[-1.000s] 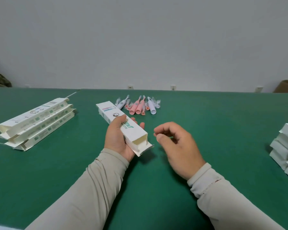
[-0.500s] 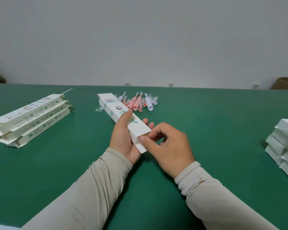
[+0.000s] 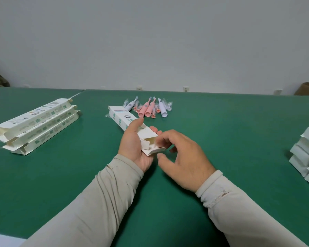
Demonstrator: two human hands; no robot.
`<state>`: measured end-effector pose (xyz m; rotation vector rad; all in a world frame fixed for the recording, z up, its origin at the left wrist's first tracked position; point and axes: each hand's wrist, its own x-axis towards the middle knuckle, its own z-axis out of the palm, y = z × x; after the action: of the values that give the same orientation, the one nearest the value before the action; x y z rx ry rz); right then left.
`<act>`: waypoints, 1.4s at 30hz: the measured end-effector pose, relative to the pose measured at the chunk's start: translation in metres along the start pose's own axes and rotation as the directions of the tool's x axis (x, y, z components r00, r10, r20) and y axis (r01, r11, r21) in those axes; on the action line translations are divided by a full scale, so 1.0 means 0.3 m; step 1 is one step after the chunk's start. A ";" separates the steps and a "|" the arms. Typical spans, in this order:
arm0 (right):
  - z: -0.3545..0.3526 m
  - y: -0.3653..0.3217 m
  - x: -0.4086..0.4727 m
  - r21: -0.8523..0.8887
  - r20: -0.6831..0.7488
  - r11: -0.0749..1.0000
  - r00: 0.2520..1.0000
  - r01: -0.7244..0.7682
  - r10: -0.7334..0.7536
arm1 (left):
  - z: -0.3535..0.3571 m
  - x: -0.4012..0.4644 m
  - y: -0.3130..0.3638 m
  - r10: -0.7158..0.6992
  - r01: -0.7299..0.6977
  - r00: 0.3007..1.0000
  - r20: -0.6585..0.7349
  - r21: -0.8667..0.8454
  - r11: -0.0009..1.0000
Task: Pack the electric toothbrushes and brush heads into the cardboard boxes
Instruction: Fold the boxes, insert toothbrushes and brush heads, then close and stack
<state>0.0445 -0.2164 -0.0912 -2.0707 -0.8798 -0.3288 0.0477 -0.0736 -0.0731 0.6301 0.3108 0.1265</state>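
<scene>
Over green table point(image 3: 239, 139), left hand point(image 3: 134, 147) holds cardboard box point(image 3: 130, 124); right hand point(image 3: 184, 157) pinches its open end flap.

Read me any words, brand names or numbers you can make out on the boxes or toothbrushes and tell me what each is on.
Held box: green lettering and a round logo, too blurred to read.
Stacked boxes, left: small print, unreadable.
White boxes, right: no print visible.
Toothbrushes: nothing legible.

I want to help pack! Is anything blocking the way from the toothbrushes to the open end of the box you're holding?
Nothing on the table does. The toothbrushes lie beyond the box; only the right hand, fingering the flaps, sits at its open end.
</scene>
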 end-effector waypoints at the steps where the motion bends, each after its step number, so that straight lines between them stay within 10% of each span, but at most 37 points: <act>1: 0.000 -0.002 0.002 -0.004 -0.029 1.000 1.000 0.007 -0.007 | 0.000 0.001 -0.002 -0.002 0.002 1.000 0.005 0.002 1.000; 22: -0.008 0.008 0.005 -0.056 -0.144 0.992 0.982 0.113 -0.120 | 0.016 -0.011 -0.019 -0.088 0.085 0.992 0.092 0.043 0.995; 42: -0.007 0.073 0.020 0.199 -0.137 0.972 0.979 -0.125 0.154 | 0.013 -0.019 -0.032 -0.197 0.195 0.964 0.178 0.028 0.980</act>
<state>0.0641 -0.2239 -0.1000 -1.8921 -0.6440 -0.3090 0.0437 -0.0847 -0.0744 0.6129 0.1976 -0.1217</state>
